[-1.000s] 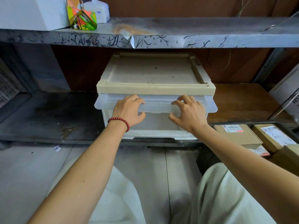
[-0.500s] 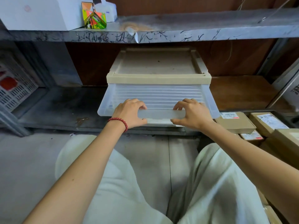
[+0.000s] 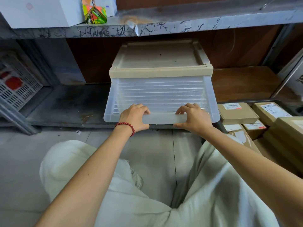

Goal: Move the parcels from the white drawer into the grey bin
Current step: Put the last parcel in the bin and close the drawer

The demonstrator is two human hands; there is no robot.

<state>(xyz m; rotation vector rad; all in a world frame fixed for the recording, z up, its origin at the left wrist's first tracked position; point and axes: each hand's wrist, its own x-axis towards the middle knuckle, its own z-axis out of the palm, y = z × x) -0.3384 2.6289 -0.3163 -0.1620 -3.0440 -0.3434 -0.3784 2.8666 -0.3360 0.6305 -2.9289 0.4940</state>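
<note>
The white translucent drawer is pulled far out of its beige-topped cabinet on the low shelf. Its ribbed bottom shows and I see no parcels in it. My left hand, with a red bead bracelet, and my right hand both grip the drawer's front lip. To the right, several brown cardboard parcels with white labels lie in a dark grey bin, of which only the rim shows.
A metal shelf overhangs the cabinet, carrying a white box and a colourful carton. A white perforated crate stands at the left. My legs in light trousers are folded on the tiled floor.
Both hands have pulled the drawer from nearly closed to far out towards me. The view has tilted downwards and the hands kept their grip on the front lip.
</note>
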